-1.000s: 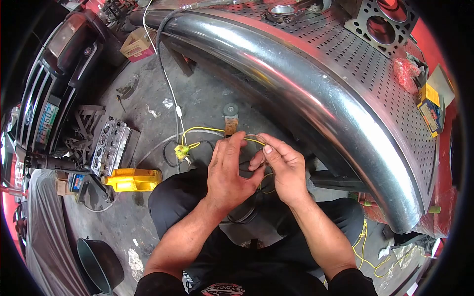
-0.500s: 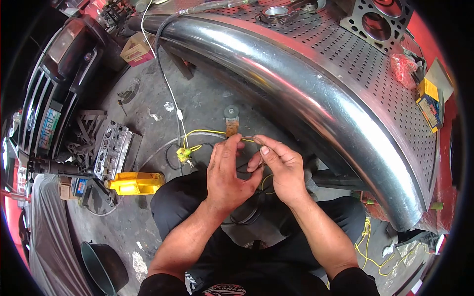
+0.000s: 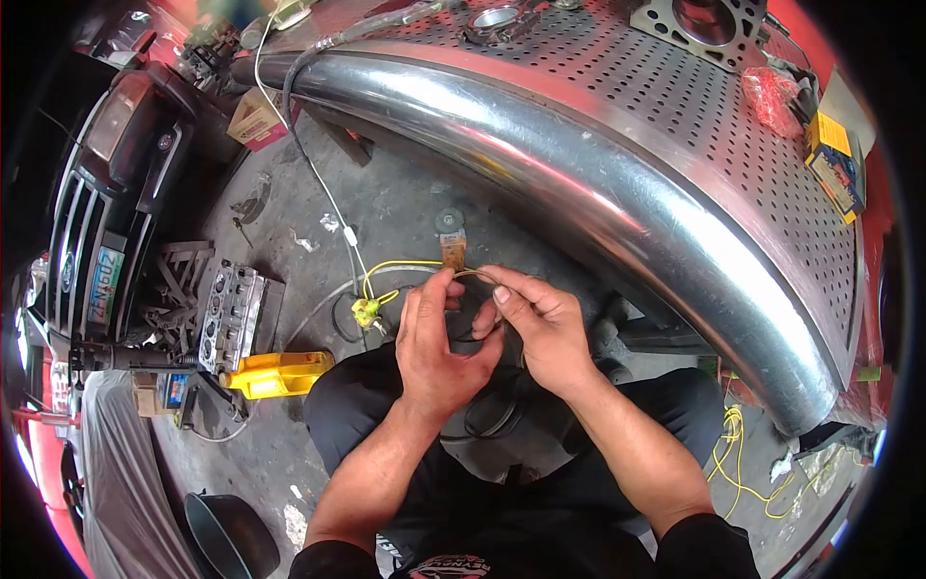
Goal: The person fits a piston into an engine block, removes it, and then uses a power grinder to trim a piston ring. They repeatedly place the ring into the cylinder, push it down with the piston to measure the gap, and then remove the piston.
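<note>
Between my two hands a thin curved ring [image 3: 473, 273] shows as a narrow brownish arc, possibly a piston ring. My left hand [image 3: 439, 343] pinches its left side with fingers bent, the thumb pointing toward the other hand. My right hand [image 3: 545, 333] grips the right side between thumb and index finger. Fingers cover much of the ring, so its full outline is hidden. Below the hands, dark looped bands [image 3: 492, 417] are partly visible between my knees. Just beyond the fingertips sits a rusty brown block [image 3: 452, 253] with a grey round disc [image 3: 449, 221].
A perforated metal bench [image 3: 666, 125] with a rounded edge curves across the right, holding an engine block [image 3: 699, 24] and a box [image 3: 831, 166]. On the left are a cylinder head [image 3: 230, 314], yellow bottle [image 3: 282, 374] and black bucket [image 3: 230, 534]. A yellow cord [image 3: 410, 262] crosses the floor.
The camera view has shifted slightly, so the bench appears further left and the floor items further right. Both hands keep their grip, and more of the ring's arc shows between them.
</note>
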A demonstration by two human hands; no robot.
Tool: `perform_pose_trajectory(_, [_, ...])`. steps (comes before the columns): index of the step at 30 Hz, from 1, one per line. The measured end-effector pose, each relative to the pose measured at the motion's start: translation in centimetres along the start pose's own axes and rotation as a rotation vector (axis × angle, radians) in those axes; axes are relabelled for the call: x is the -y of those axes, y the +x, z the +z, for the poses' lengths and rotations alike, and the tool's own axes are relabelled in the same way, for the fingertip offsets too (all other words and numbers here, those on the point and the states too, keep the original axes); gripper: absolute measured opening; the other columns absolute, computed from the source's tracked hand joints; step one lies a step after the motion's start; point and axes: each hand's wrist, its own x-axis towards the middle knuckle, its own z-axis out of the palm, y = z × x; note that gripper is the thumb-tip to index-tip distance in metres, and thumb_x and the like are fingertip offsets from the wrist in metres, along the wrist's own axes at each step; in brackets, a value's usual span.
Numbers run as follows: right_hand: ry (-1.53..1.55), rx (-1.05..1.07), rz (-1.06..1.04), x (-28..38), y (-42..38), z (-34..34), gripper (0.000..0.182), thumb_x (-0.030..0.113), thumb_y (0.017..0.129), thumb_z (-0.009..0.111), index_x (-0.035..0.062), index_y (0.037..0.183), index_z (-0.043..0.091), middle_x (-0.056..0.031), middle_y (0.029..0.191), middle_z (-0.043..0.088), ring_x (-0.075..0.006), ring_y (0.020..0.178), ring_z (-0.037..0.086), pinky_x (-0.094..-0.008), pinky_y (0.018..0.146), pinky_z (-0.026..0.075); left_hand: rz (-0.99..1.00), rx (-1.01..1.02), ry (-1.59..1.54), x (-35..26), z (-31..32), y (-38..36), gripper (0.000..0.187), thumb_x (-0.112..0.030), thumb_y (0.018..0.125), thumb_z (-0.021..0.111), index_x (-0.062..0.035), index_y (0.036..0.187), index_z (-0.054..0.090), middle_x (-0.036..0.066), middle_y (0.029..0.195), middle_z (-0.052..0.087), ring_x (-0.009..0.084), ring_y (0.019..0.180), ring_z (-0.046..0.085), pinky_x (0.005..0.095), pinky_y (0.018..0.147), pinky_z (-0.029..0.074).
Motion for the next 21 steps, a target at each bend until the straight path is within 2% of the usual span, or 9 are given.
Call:
perform_pose_trajectory(1, [0.0,0.006,0.008,0.2,0.0,0.0,0.031,0.013,0.106,0.057,-0.0007,0.132,0.064,-0.0084,0.091,0.071,-0.0154,0.081,0.068,-0.029,0.076,0.056,-0.024,0.014,-0.007,-0.1,-0.1,0.0,0.074,-0.002,0.067,0.086,0.0025,0.134,0.053,0.014,0.106,0.064,0.0268,0.091,0.065,0.0358,0.079,0.056])
perform_pose_trajectory(6, [-0.111,-0.053,-0.111,1.8,1.0,-0.5,0.031,0.018,0.104,0.062,0.0008,0.128,0.068,-0.0099,0.11,0.071,-0.019,0.095,0.067,-0.0306,0.088,0.054,-0.501,0.275,-1.256,1.8,-1.1,0.5,0.068,-0.012,0.087,0.074,0.0026,0.147,0.045,0.02,0.124,0.063,0.0314,0.11,0.065,0.0415,0.093,0.054])
perform_pose_trajectory(7, [-0.402,-0.062,-0.279,1.5,1.7,-1.4,0.029,0.02,0.101,0.065,0.0019,0.124,0.07,-0.01,0.117,0.069,-0.0227,0.111,0.062,-0.033,0.099,0.049,-0.569,0.369,-1.478,2.0,-1.5,0.6,0.067,-0.015,0.091,0.07,0.0024,0.149,0.043,0.022,0.128,0.062,0.0325,0.114,0.065,0.0429,0.097,0.053])
perform_pose_trajectory(8, [-0.344,-0.072,-0.244,1.4,1.5,-1.1,0.028,0.02,0.1,0.066,0.0025,0.121,0.071,-0.0097,0.116,0.069,-0.0233,0.115,0.059,-0.0337,0.1,0.048,-0.499,0.479,-1.56,1.9,-1.6,0.6,0.066,-0.031,0.098,0.059,0.0036,0.151,0.041,0.025,0.136,0.058,0.0336,0.119,0.062,0.0446,0.101,0.049])
perform_pose_trajectory(11, [-0.396,0.043,-0.198,1.4,1.0,-1.0,0.024,0.013,0.104,0.061,-0.0044,0.118,0.069,-0.0069,0.116,0.061,-0.0162,0.105,0.064,-0.0278,0.089,0.055,-0.544,0.547,-1.719,1.3,-1.8,0.5,0.07,-0.042,0.1,0.052,0.0056,0.15,0.041,0.025,0.137,0.058,0.033,0.121,0.061,0.0436,0.102,0.048])
perform_pose_trajectory(12, [-0.379,0.012,-0.196,1.6,0.9,-0.7,0.021,0.011,0.103,0.062,-0.0043,0.116,0.07,-0.0076,0.113,0.063,-0.0154,0.099,0.066,-0.0277,0.087,0.055,-0.545,0.556,-1.695,1.3,-1.9,0.5,0.077,-0.053,0.1,0.048,0.007,0.149,0.04,0.025,0.139,0.057,0.0324,0.121,0.061,0.0435,0.1,0.049])
perform_pose_trajectory(15, [-0.345,-0.041,-0.19,1.2,1.0,-1.2,0.018,0.009,0.102,0.063,-0.0041,0.113,0.071,-0.0086,0.107,0.068,-0.0145,0.095,0.066,-0.0282,0.086,0.055,-0.748,0.657,-1.61,2.4,-2.2,0.9,0.082,-0.057,0.099,0.053,0.0063,0.149,0.041,0.024,0.138,0.058,0.0327,0.12,0.061,0.0439,0.099,0.05])
perform_pose_trajectory(18, [-0.231,-0.135,-0.113,1.8,0.7,-0.7,0.021,0.014,0.101,0.065,-0.0023,0.112,0.072,-0.0082,0.094,0.074,-0.0137,0.087,0.069,-0.0274,0.081,0.054,-0.75,0.228,-0.863,2.6,-2.8,0.8,0.086,-0.044,0.089,0.075,0.0055,0.15,0.039,0.022,0.137,0.058,0.0345,0.121,0.059,0.0445,0.098,0.051])
perform_pose_trajectory(21, [-0.212,-0.135,-0.077,1.4,0.7,-0.6,0.022,0.014,0.102,0.063,-0.0029,0.114,0.071,-0.0081,0.091,0.075,-0.0127,0.085,0.07,-0.0273,0.079,0.055,-0.077,0.085,-0.107,0.8,-3.1,1.4,0.097,-0.02,0.073,0.09,0.0035,0.151,0.038,0.022,0.137,0.056,0.0373,0.124,0.055,0.0443,0.099,0.05])
